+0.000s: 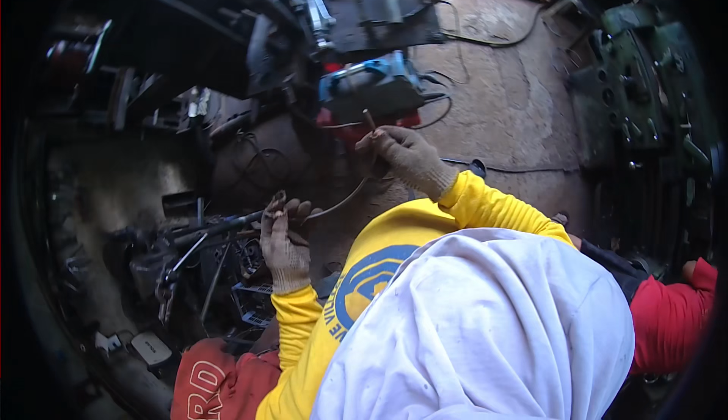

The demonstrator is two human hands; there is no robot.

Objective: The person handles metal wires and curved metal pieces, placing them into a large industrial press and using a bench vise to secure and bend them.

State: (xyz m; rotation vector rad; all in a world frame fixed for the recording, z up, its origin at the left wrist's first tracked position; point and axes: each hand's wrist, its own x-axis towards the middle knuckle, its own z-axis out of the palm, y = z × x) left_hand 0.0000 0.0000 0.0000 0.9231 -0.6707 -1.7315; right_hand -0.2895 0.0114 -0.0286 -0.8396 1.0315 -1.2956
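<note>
My right hand (406,158), in a brown knit glove, is closed in a pinch. A short thin end of what looks like cable sticks up beyond its fingertips. From my left hand (288,245) a thin grey cable (341,204) curves towards the right hand, where it passes out of sight. My left hand, gloved too, is closed with its fingertips raised; a small dark piece (280,195) shows at them, too dim to name. Just left of it a dark bar (227,224) runs sideways. Beyond my right hand sits a blue and red machine with a handle (365,78).
White cloth (485,329) covers the lower middle. Another person's red sleeve (671,321) and hand are at right; red lettered cloth (220,382) lies lower left. Green machinery (637,78) stands far right. A black cable (523,168) crosses the floor. Metal parts crowd the left.
</note>
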